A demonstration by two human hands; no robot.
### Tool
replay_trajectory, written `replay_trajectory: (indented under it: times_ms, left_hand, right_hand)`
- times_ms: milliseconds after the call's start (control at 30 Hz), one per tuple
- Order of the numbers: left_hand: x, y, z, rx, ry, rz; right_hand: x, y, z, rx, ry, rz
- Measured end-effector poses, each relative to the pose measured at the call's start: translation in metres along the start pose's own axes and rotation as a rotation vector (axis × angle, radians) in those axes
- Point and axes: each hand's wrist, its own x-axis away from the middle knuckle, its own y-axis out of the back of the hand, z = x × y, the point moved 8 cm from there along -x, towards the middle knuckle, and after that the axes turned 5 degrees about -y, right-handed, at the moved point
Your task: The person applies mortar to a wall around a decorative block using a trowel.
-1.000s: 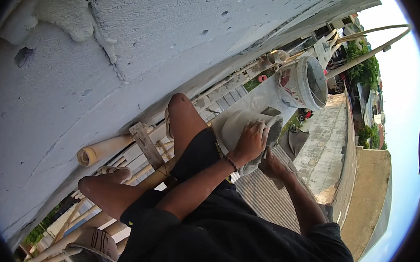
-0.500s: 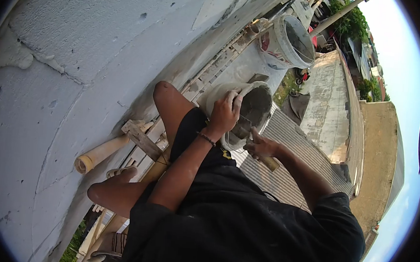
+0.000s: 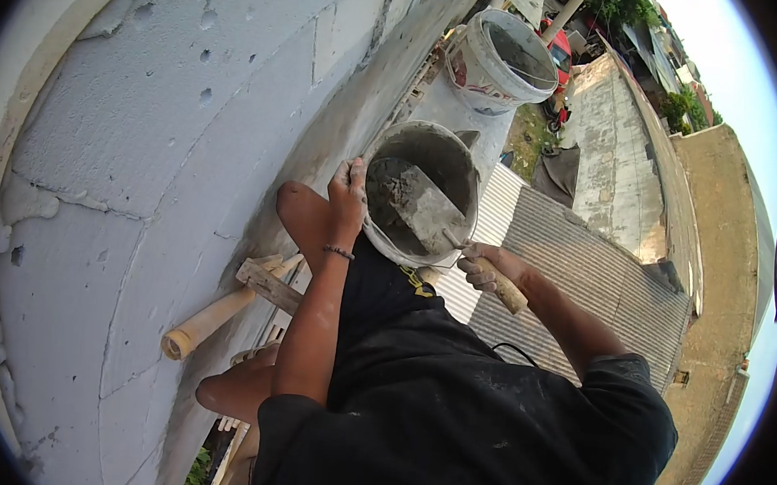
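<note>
My left hand (image 3: 349, 195) grips the left rim of a bucket (image 3: 470, 181) with grey mortar inside, its fingers wrapped over the edge. My right hand (image 3: 495, 268) is closed round the wooden handle of a trowel (image 3: 431, 211). The trowel's wide metal blade lies inside the bucket's mouth, with some mortar (image 3: 394, 193) at its far end. The bucket is tilted so that its opening faces me, near my knees.
A second bucket (image 3: 500, 70) stands beyond on the platform. The grey block wall (image 3: 188, 138) rises at the left. A bamboo pole (image 3: 211, 325) and a wooden plank (image 3: 268, 286) jut out beside my legs. Corrugated roofing (image 3: 574, 292) lies below at the right.
The bucket's mouth has turned more toward me. My left hand has shifted left along its rim, and the trowel blade shows more fully inside. The view has shifted too.
</note>
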Motion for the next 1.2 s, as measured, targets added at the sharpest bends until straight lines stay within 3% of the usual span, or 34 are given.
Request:
replay_trajectory:
  times_ms: [33, 200, 267, 400, 467, 533, 600, 633, 700, 733, 800, 833, 900, 1000, 1200]
  left_hand:
    - [0.001, 0.0, 0.006, 0.144, 0.046, -0.05]
    - [0.02, -0.001, 0.044, 0.253, 0.143, -0.215]
    - [0.036, -0.005, 0.051, 0.202, 0.233, -0.115]
    - [0.051, -0.022, 0.038, 0.002, 0.204, 0.093]
    - [0.045, -0.023, 0.014, -0.352, -0.019, 0.11]
    - [0.042, -0.018, 0.002, -0.432, -0.091, 0.086]
    - [0.043, -0.011, 0.017, -0.512, 0.17, 0.19]
    - [0.043, -0.009, 0.014, -0.516, 0.168, 0.183]
    - [0.038, -0.006, -0.02, -0.595, -0.142, 0.024]
    - [0.036, -0.006, -0.025, -0.599, -0.149, 0.018]
    - [0.042, -0.02, -0.111, -0.518, -0.485, 0.031]
    - [0.041, -0.022, -0.136, -0.526, -0.487, 0.023]
    - [0.043, -0.045, -0.172, -0.743, -0.613, 0.251]
    - [0.045, -0.046, -0.186, -0.869, -0.678, 0.231]
    - [0.052, 0.027, -0.207, -0.936, -0.702, -0.062]
  right_hand:
    - [0.01, 0.005, 0.002, -0.061, 0.043, -0.058]
    - [0.048, -0.014, 0.011, -0.15, 0.103, -0.054]
    - [0.06, -0.027, 0.022, 0.044, 0.212, -0.103]
    - [0.064, -0.028, 0.022, 0.056, 0.239, -0.134]
    - [0.062, -0.027, 0.019, 0.051, 0.242, -0.123]
    - [0.061, -0.029, 0.021, 0.051, 0.252, -0.111]
    - [0.064, -0.034, 0.023, 0.054, 0.271, -0.11]
    - [0.063, -0.033, 0.023, 0.073, 0.286, -0.089]
    - [0.063, -0.033, 0.024, 0.079, 0.294, -0.089]
    - [0.063, -0.034, 0.025, 0.08, 0.303, -0.097]
    - [0.064, -0.046, 0.029, 0.103, 0.317, -0.096]
    - [0.064, -0.051, 0.031, 0.131, 0.318, -0.093]
    - [0.065, -0.069, 0.036, 0.177, 0.305, -0.115]
    - [0.055, -0.097, 0.04, 0.229, 0.299, -0.082]
    - [0.015, -0.151, 0.028, 0.384, 0.178, 0.116]
